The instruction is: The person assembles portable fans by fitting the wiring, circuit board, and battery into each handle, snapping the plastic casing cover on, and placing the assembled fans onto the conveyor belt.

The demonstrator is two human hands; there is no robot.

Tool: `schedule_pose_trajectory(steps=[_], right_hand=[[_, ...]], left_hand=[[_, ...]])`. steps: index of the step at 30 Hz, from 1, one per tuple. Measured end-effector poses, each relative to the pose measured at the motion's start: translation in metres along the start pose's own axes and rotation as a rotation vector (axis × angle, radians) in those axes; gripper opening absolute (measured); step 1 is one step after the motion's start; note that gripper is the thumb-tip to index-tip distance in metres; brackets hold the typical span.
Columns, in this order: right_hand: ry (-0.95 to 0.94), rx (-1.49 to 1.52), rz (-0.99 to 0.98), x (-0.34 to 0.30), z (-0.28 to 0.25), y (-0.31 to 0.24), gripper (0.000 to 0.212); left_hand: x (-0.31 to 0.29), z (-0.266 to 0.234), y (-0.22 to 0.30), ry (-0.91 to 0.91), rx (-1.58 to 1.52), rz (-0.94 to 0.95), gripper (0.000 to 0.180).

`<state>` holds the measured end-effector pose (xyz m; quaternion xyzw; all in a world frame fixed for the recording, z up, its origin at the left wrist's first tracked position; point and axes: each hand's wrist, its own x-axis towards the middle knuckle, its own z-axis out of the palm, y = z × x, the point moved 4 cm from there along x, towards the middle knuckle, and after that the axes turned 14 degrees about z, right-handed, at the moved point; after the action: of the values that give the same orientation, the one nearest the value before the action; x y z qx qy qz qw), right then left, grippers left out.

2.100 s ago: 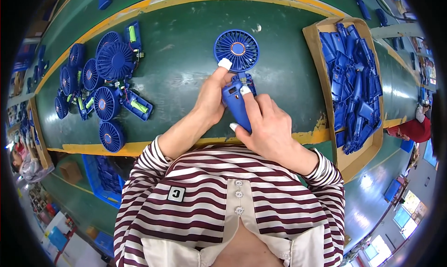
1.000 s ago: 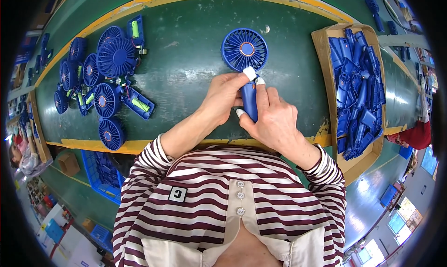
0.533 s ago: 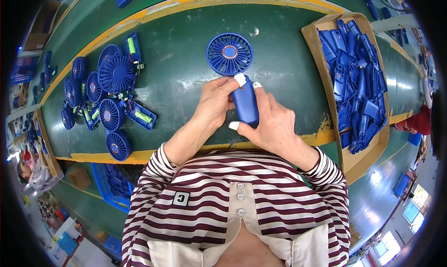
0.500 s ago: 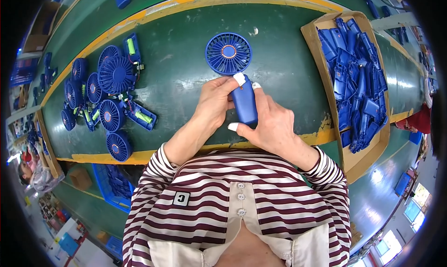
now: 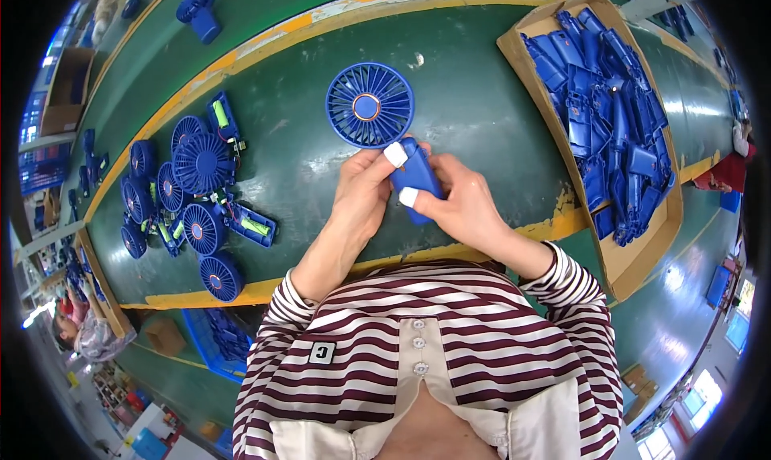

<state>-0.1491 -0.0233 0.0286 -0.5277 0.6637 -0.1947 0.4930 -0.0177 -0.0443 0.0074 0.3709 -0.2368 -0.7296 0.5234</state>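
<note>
Holds, between left hand (image 5: pixel 361 191) and right hand (image 5: pixel 470 207), a blue plastic handheld fan with a round slatted grille (image 5: pixel 367 107), near the middle of the near edge of the green-topped table with yellow edges (image 5: pixel 482 99), grille toward the far edge. Grips the neck end of the smooth blue plastic handle (image 5: pixel 421 184) with the left, fingers curled closed and mostly hidden, white-tipped thumb pressed on top. Closes the right around the handle's right side, thumb laid across the front face.

Shows a smooth shell over the visible face of this handle, so seems largely covered; cannot be told from here whether fully seated along the seam.

Leaves undone, toward the table's near left corner, a heap of similar blue plastic fans (image 5: pixel 201 163), several with open handles and bare green cylindrical cells (image 5: pixel 255 225). Has many loose blue plastic handle shells (image 5: pixel 590 131) within reach to the right, in an open brown cardboard carton (image 5: pixel 634 255) overlapping the near edge. Looks close to finished on one piece, far from finished across the heap.
</note>
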Motion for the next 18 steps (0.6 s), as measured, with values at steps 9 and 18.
schedule_pose_trajectory(steps=[9, 18], right_hand=[[-0.191, 0.230, 0.016, 0.0039, 0.0020, -0.0044, 0.028], [-0.150, 0.289, 0.040, 0.0073, 0.0060, -0.0066, 0.028]], left_hand=[[-0.0048, 0.0048, 0.0043, -0.036, 0.033, 0.142, 0.024], [-0.0064, 0.0083, 0.0069, -0.014, 0.035, 0.174, 0.023]])
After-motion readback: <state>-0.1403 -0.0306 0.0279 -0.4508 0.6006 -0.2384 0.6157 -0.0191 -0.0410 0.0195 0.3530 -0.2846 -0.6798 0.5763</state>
